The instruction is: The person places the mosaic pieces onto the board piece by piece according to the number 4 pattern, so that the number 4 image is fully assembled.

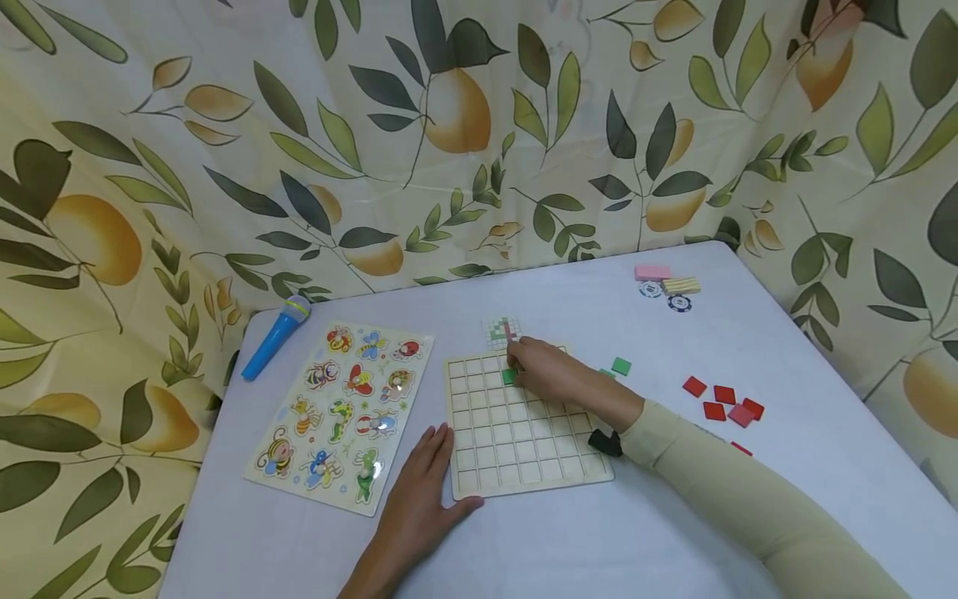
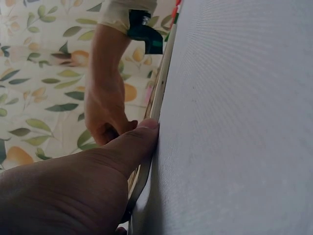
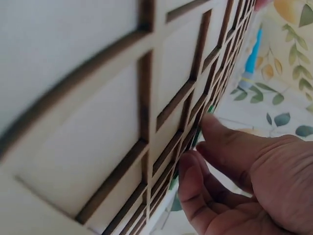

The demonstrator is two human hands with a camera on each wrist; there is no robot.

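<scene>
A pale wooden grid board point(image 1: 524, 433) with square cells lies on the table. My right hand point(image 1: 550, 372) reaches over its far rows. In the right wrist view, the thumb and a finger of this hand point(image 3: 234, 171) pinch a small green square tile point(image 3: 196, 136) at the grid. A green tile point(image 1: 510, 377) also shows beside these fingers in the head view. My left hand point(image 1: 422, 491) rests at the board's near left corner, fingers straight along the left side. Its thumb point(image 2: 142, 134) touches the near edge. Just beyond the board lies a small pattern card point(image 1: 500, 333), partly covered by the right hand.
Loose green tiles point(image 1: 621, 366) and several red tiles point(image 1: 714, 411) lie right of the board. An insect puzzle board point(image 1: 344, 416) and a blue toy microphone point(image 1: 275, 339) are at left. Far right stand a pink block point(image 1: 653, 272), yellowish sticks point(image 1: 681, 285) and round chips point(image 1: 679, 304).
</scene>
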